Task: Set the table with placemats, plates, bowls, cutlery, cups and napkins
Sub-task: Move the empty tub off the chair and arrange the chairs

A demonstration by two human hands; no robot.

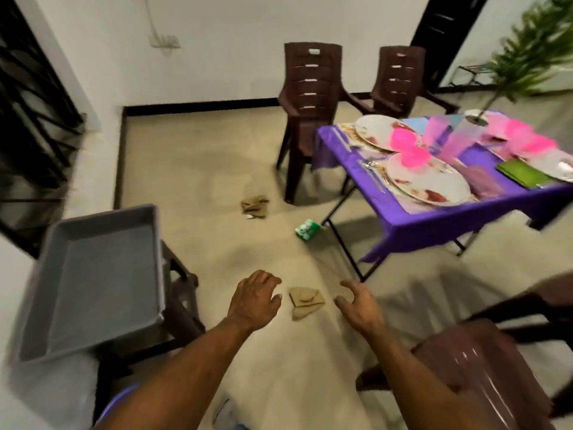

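Beige floor tiles [192, 169] fill most of the room, with white walls behind and a folding table under a shiny purple cloth [434, 225] at the right. Both hands reach down toward one folded brown paper napkin [305, 302] that lies on the floor between them. The left hand [254, 301] has its fingers loosely bent, its fingertips just beside the napkin's left edge; I cannot tell if they touch it. The right hand [356, 305] is spread, thumb apart from the fingers, near the napkin's right side but not on it. Neither hand holds anything. I judge that the napkin fell and the person wants to pick it up for the table.

A second heap of brown napkins [255, 207] lies farther away on the floor, near the legs of a dark brown plastic chair [307, 97]; how many are in it is not clear. A small green packet [305, 230] lies by the table leg.

On the table I count three white round plates [434, 184], one only partly seen at the right edge, several pink bowls [403, 141] and pink cups [434, 135], too blurred to count, and one green flat napkin [524, 176]. Metal cutlery [370, 169] lies along the left edge of the table, so this side looks nearly set.

Two brown chairs stand behind the table's far left corner. One empty grey plastic tray [93, 274] rests on a dark stool at the left.
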